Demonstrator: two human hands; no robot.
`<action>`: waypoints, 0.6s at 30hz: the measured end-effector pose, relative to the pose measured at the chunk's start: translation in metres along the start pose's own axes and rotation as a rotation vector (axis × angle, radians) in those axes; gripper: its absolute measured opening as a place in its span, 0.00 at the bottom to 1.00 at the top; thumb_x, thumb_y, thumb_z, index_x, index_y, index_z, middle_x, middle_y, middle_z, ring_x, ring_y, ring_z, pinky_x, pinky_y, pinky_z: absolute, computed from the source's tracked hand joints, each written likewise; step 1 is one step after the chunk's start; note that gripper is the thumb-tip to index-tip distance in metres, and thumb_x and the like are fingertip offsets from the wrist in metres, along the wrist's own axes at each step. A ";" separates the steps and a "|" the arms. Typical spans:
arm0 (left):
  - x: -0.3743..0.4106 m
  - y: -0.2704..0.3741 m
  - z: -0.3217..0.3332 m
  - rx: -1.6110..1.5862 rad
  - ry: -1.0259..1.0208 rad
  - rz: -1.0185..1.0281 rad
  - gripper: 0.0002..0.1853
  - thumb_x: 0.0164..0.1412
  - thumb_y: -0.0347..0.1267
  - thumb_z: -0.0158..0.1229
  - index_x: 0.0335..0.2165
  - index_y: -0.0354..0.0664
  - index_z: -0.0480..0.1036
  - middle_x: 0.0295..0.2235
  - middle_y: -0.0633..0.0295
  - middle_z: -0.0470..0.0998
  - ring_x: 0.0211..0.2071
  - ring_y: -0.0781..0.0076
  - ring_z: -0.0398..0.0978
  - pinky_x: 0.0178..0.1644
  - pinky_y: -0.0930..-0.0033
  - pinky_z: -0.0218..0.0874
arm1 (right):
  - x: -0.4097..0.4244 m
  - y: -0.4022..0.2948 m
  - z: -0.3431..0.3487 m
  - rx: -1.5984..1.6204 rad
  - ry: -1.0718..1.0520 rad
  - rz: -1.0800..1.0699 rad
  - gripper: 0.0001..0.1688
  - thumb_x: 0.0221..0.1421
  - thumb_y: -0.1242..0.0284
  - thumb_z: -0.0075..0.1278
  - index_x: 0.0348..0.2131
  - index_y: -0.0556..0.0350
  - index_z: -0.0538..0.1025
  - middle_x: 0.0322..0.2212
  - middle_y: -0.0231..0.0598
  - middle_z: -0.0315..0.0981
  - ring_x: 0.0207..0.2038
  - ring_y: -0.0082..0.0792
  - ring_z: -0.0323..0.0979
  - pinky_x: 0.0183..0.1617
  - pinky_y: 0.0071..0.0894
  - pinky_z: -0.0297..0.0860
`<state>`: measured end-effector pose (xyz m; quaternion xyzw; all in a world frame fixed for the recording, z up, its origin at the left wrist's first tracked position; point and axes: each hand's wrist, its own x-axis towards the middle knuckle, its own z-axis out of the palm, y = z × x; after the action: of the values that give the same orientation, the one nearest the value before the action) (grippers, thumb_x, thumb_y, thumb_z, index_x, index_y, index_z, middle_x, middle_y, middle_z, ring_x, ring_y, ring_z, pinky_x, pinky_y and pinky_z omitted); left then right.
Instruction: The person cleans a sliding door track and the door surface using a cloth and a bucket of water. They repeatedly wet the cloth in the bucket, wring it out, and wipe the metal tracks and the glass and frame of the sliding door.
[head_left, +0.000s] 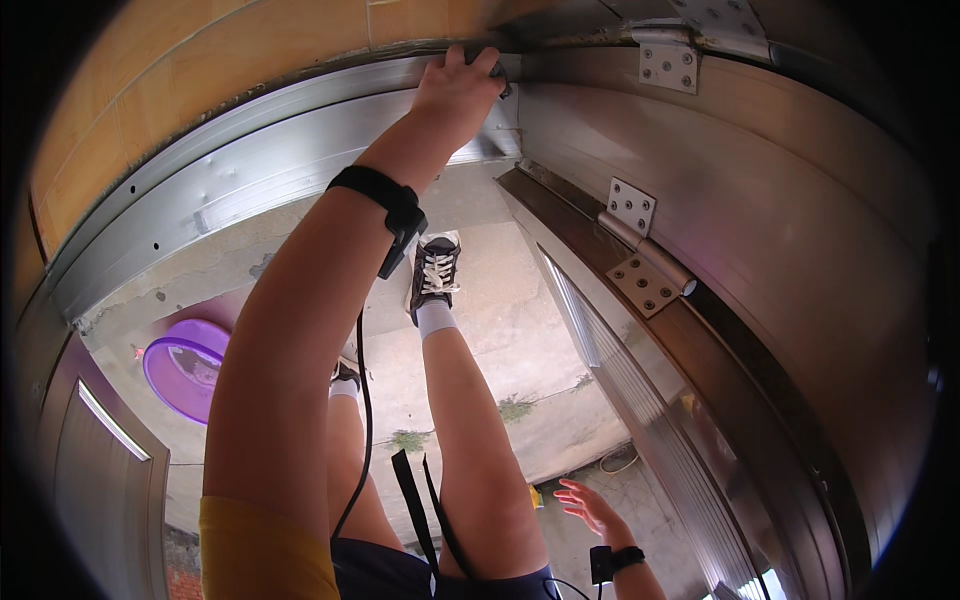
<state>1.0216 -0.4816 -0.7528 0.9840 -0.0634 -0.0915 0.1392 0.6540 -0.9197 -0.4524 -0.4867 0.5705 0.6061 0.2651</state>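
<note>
My left hand (461, 94) reaches far forward to the corner of a silvery metal door frame (300, 127), its fingers bent around a small dark object (500, 73) whose kind I cannot tell. A black strap with a small device is on that forearm. My right hand (589, 508) hangs low at the lower right, fingers apart, holding nothing, with a similar strap on its wrist. Beside the left hand, a broad metal door panel (720, 172) curves down the right side, with screwed hinges (641, 247) joining it to the ribbed metal door part.
A purple plastic basin (184, 371) stands on the concrete floor at the left, near my shoes (436, 274). Tan wall tiles (247, 52) border the frame. Another metal door (105, 480) is at the lower left. A black cable (367, 420) hangs beside my left arm.
</note>
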 end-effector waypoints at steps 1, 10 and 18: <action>-0.003 -0.007 -0.002 -0.012 -0.050 -0.048 0.18 0.44 0.23 0.55 0.37 0.53 0.74 0.45 0.64 0.62 0.44 0.58 0.64 0.42 0.62 0.65 | 0.000 -0.002 0.001 0.000 -0.003 -0.006 0.27 0.57 0.59 0.40 0.54 0.48 0.61 0.48 0.40 0.65 0.51 0.33 0.60 0.54 0.38 0.54; -0.010 0.032 0.012 -0.131 0.068 -0.132 0.17 0.43 0.25 0.56 0.36 0.50 0.74 0.44 0.57 0.61 0.42 0.54 0.64 0.38 0.62 0.66 | 0.005 0.002 0.000 -0.011 -0.021 -0.031 0.27 0.58 0.61 0.39 0.54 0.49 0.60 0.47 0.41 0.65 0.50 0.32 0.61 0.53 0.37 0.55; -0.074 0.064 0.035 -0.230 -0.238 -0.032 0.13 0.41 0.26 0.59 0.32 0.46 0.76 0.44 0.58 0.62 0.42 0.55 0.65 0.39 0.62 0.68 | 0.007 -0.003 0.003 0.009 -0.023 -0.053 0.26 0.58 0.62 0.38 0.54 0.49 0.60 0.48 0.40 0.65 0.50 0.32 0.61 0.54 0.37 0.56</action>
<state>0.9359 -0.5408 -0.7552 0.9447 -0.0530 -0.2161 0.2407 0.6527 -0.9177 -0.4598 -0.4935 0.5571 0.6017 0.2899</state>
